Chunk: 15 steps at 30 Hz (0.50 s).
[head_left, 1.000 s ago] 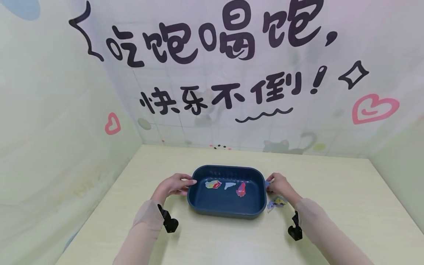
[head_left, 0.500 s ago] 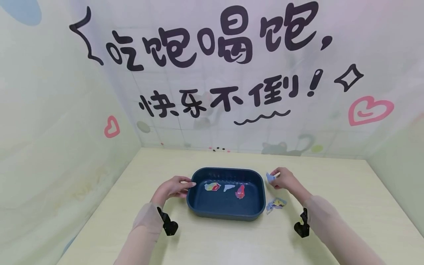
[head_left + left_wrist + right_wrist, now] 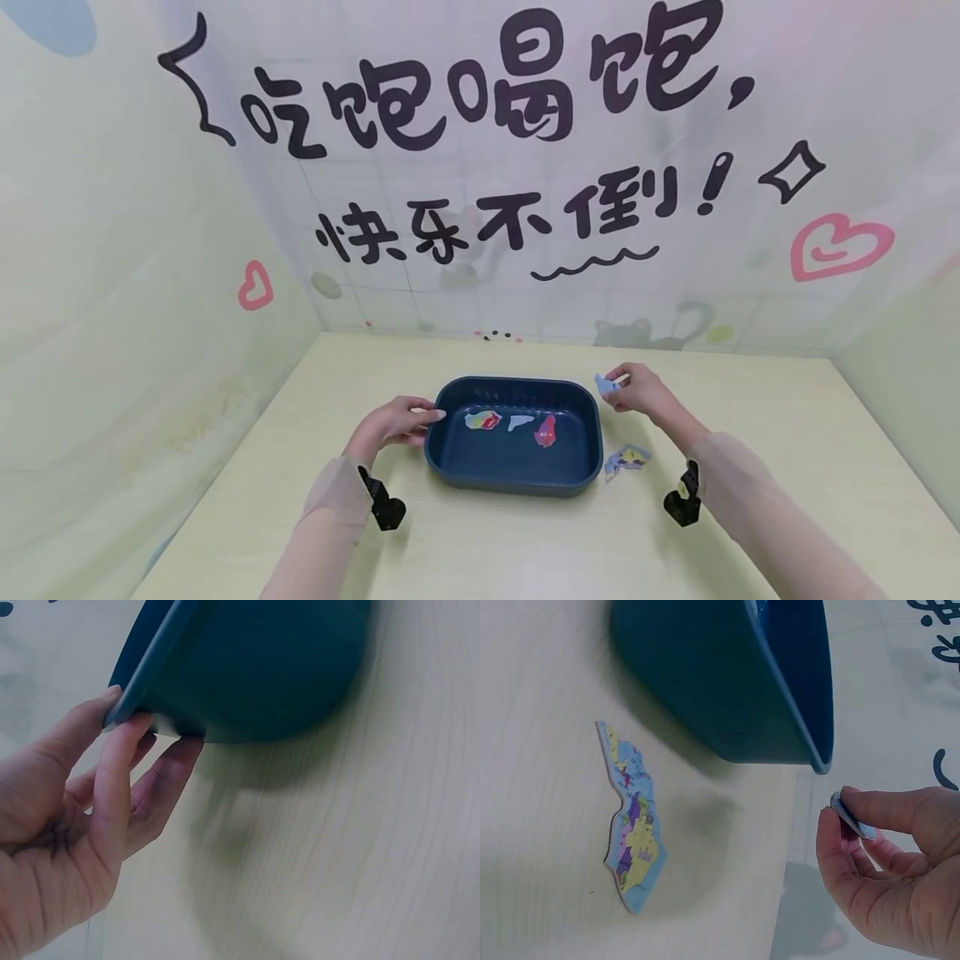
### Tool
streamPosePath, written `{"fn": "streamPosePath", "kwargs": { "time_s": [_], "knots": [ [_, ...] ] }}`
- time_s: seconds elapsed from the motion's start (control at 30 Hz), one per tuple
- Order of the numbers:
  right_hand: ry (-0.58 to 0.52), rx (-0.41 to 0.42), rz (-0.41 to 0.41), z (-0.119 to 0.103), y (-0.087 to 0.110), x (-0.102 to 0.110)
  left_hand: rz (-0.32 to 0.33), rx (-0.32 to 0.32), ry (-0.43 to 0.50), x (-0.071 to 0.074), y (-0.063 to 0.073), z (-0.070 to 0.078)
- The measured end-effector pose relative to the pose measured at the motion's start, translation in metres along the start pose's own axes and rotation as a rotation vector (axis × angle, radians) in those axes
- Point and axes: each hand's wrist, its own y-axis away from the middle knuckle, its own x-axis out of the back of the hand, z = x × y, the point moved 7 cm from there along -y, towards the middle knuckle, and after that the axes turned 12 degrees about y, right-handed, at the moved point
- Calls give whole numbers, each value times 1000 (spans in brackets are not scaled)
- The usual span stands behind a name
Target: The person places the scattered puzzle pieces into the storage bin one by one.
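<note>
My left hand (image 3: pixel 397 421) pinches the left rim of a dark blue plastic basin (image 3: pixel 517 482), thumb on the lip and fingers under it. Inside the basin lie a yellow-and-red map puzzle piece (image 3: pixel 483 420), a pale blue one (image 3: pixel 521 422) and a pink one (image 3: pixel 546 432). Beyond the basin's right end, my right hand (image 3: pixel 637 390) holds a light blue puzzle piece (image 3: pixel 606 386) between thumb and fingers, raised off the table. Another map piece, coloured yellow, purple and blue (image 3: pixel 634 825), lies flat on the table beside the basin.
The pale wood-grain table (image 3: pixel 517 542) carries the basin near its middle. A printed cloth wall (image 3: pixel 450 300) stands behind it, with further cloth at both sides. A small black camera (image 3: pixel 386 504) is strapped to each wrist.
My right hand has moved away from the basin's right side, then up and back, carrying the light blue puzzle piece. The left hand stays on the rim.
</note>
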Motion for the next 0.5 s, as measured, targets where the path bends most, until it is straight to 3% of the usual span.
{"fn": "streamPosePath", "kwargs": {
  "time_s": [0.5],
  "knots": [
    [27,92,-1,-36,0,-14,16,16,6,2,-5,-4]
  ]
}}
